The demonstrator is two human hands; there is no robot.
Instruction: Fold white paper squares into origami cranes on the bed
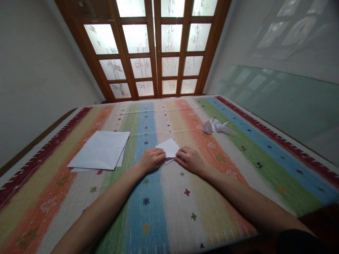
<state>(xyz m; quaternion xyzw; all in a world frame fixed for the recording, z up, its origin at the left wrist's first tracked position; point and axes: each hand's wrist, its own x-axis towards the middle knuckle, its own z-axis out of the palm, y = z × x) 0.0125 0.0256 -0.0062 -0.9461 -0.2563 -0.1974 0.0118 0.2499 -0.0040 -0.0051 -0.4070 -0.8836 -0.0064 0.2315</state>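
Observation:
A small folded sheet of white paper (167,147) lies on the striped tablecloth between my hands, with a lower flap showing beneath its upper layer. My left hand (153,158) grips its left corner, fingers curled over the edge. On the opposite side my right hand (191,159) pinches the right corner between thumb and fingers. Both hands rest low against the cloth, and the paper's side corners are hidden under the fingertips.
To the left lies a stack of white paper sheets (99,150), slightly fanned. Several folded white paper figures (215,126) sit at the back right. A striped tablecloth (148,218) covers the table; wooden glazed doors (156,54) stand beyond its far edge.

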